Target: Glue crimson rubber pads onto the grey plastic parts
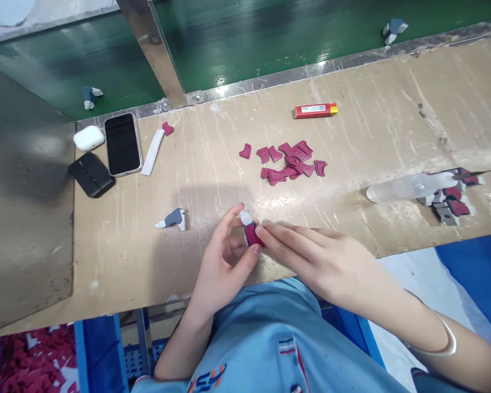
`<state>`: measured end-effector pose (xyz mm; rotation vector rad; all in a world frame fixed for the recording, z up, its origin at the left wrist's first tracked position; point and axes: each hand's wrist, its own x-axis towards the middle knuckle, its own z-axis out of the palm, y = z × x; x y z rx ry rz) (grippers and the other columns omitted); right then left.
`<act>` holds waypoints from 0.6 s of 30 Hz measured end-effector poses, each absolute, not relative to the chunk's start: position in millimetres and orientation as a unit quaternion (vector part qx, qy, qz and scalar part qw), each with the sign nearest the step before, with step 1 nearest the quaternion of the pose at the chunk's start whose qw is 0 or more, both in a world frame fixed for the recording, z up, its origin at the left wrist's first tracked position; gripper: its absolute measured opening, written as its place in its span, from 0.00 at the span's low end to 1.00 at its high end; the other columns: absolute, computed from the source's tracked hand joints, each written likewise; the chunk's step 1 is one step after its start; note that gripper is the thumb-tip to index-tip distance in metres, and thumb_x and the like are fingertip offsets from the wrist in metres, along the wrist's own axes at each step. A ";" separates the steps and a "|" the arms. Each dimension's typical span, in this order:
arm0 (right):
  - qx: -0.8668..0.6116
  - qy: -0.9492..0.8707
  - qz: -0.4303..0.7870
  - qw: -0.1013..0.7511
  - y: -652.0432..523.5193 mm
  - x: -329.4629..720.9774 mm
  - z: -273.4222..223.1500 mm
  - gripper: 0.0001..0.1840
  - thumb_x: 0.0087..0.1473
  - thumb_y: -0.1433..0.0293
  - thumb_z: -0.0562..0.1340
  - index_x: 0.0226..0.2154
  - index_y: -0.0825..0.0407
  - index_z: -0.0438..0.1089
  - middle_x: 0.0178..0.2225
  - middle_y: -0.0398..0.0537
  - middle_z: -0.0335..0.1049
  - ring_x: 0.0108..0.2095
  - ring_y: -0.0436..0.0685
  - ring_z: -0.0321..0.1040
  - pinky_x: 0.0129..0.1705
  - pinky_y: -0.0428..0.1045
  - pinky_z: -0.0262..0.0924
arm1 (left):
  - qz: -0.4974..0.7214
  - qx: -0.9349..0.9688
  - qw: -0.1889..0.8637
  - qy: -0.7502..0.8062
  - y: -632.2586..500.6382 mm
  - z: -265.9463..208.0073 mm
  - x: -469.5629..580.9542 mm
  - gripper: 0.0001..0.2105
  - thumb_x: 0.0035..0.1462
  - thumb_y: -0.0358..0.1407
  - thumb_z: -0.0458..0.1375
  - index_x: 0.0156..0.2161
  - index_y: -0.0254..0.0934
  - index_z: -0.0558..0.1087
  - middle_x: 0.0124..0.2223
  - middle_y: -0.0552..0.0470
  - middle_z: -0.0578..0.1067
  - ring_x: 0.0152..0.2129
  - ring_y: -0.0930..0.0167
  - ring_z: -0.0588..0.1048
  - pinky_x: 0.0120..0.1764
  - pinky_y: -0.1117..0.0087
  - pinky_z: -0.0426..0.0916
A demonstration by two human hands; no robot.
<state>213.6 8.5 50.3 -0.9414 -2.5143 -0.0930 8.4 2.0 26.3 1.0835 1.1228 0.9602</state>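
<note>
Near the table's front edge, my left hand [225, 262] grips a small moulded part [251, 232] with a white tip, a dark blue edge and a maroon face. My right hand [319, 254] has its fingers together, their tips pressed on the part's right side; its thumb is hidden. A similar grey-and-white part [173, 218] without a maroon face lies to the left. Beyond my hands is a loose pile of maroon pieces [290, 164].
Behind runs a green conveyor belt [270, 43] with a metal post. At left lie a phone [123, 144], a white case [89, 138], a black case [92, 174] and a white strip [153, 153]. A red-yellow box [315, 111] and a clear bottle [405, 187] by assembled parts [452, 202] are rightward.
</note>
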 end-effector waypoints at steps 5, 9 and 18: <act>-0.380 -0.841 0.120 0.366 4.0 211.2 33.4 0.15 0.73 0.68 0.58 0.56 0.55 0.72 0.48 0.56 0.83 0.45 0.56 0.82 0.44 0.49 0.80 | 0.432 0.464 0.645 0.426 1.9 30.0 8.0 0.24 0.65 0.34 0.66 0.64 0.48 0.70 0.56 0.48 0.81 0.39 0.74 0.84 0.41 0.78 0.78; -0.393 -0.756 0.206 0.481 1.8 200.7 15.1 0.08 0.70 0.71 0.62 0.48 0.51 0.76 0.42 0.50 0.83 0.41 0.54 0.82 0.42 0.48 0.80 | 0.428 0.469 0.660 0.401 2.0 33.7 6.8 0.23 0.66 0.35 0.66 0.64 0.51 0.71 0.58 0.50 0.80 0.44 0.73 0.84 0.49 0.76 0.79; -0.396 -0.709 0.225 0.538 1.4 191.0 4.7 0.08 0.67 0.72 0.64 0.47 0.50 0.79 0.39 0.48 0.84 0.38 0.55 0.82 0.40 0.48 0.79 | 0.435 0.474 0.619 0.451 4.7 37.1 15.6 0.12 0.65 0.46 0.66 0.49 0.43 0.79 0.55 0.48 0.83 0.42 0.67 0.86 0.40 0.71 0.84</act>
